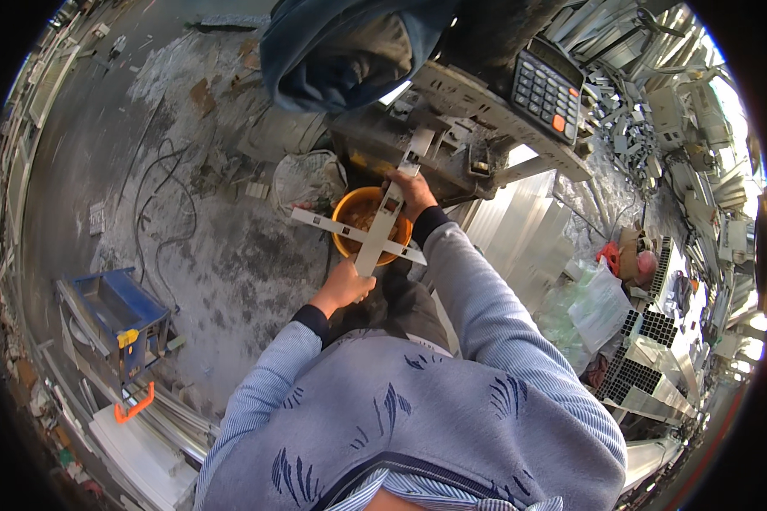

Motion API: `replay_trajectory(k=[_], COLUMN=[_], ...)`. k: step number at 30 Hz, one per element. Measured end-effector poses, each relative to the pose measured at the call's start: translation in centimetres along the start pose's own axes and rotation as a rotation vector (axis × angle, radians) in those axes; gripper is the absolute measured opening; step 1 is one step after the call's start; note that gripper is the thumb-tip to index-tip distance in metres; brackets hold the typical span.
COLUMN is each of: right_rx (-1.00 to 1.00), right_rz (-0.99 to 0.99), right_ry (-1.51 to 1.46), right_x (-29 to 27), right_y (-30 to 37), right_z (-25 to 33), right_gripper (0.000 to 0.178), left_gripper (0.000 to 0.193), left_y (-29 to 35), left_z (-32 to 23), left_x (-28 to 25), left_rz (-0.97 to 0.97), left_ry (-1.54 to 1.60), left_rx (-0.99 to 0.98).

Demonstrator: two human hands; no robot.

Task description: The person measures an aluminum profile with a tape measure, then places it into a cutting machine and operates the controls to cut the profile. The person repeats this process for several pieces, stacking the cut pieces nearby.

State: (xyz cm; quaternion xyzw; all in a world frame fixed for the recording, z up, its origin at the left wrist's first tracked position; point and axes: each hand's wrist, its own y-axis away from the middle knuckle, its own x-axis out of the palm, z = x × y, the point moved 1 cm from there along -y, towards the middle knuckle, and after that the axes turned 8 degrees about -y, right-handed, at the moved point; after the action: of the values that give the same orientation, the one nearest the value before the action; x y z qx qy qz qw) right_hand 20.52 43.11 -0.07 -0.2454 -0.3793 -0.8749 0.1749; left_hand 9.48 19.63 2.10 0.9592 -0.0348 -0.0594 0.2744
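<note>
My left hand [343, 287] is closed on the near end of a flat silver metal bar [377, 240]. Farther up, the fingers of my right hand [412, 194] wrap round the same bar, which has square cut-outs toward its far end. A second, narrower metal strip [318, 221] with square holes crosses under the bar; whether the two are joined I cannot tell. Both pieces are above a yellow-orange bucket [341, 207] that holds brownish contents too small to make out. Part of the bucket is hidden by the bars.
A workbench edge [477, 98] carries a calculator [547, 89] at the far right. Dark cloth [349, 60] hangs ahead. A white sack [302, 183] sits beside the bucket. At left stands a blue machine [119, 298] with an orange handle. Metal profiles [648, 375] lie to the right.
</note>
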Motion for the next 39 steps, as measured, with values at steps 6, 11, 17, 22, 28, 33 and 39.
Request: replay_trajectory(k=[6,11,17,22,28,33,39], right_rx=[-0.024,-0.137,0.055,0.318,0.490,0.162,-0.269], right_rz=[-0.014,0.013,-0.027,0.222,0.589,0.875,0.934], right_ry=[-0.033,0.201,-0.142,-0.212,0.136,0.621,0.932], right_x=[0.1,0.3,2.1,5.1,9.0,13.5,17.9], right_y=[-0.6,2.3,7.0,10.6,13.5,16.5,19.4], right_z=[-0.3,-4.7,-13.0,-16.7,-16.0,-10.4,-3.7], right_gripper=[0.012,0.014,0.019,0.031,0.064,0.072,0.081], left_gripper=[0.031,0.033,0.052,0.055,0.051,0.058,0.055], left_y=[-0.2,3.7,11.0,17.7,23.3,22.8,16.9], left_z=[0.3,3.2,8.8,12.6,15.6,13.7,3.8], left_x=[0.2,0.7,-0.5,-3.8,-5.9,-6.5,-8.0], left_rz=[-0.050,-0.059,-0.194,-0.228,-0.322,-0.397,-0.305], left_ry=[-0.032,-0.006,-0.334,-0.425,-0.423,-0.266,-0.034], left_rx=[0.002,-0.024,-0.154,-0.301,-0.400,-0.246,0.158])
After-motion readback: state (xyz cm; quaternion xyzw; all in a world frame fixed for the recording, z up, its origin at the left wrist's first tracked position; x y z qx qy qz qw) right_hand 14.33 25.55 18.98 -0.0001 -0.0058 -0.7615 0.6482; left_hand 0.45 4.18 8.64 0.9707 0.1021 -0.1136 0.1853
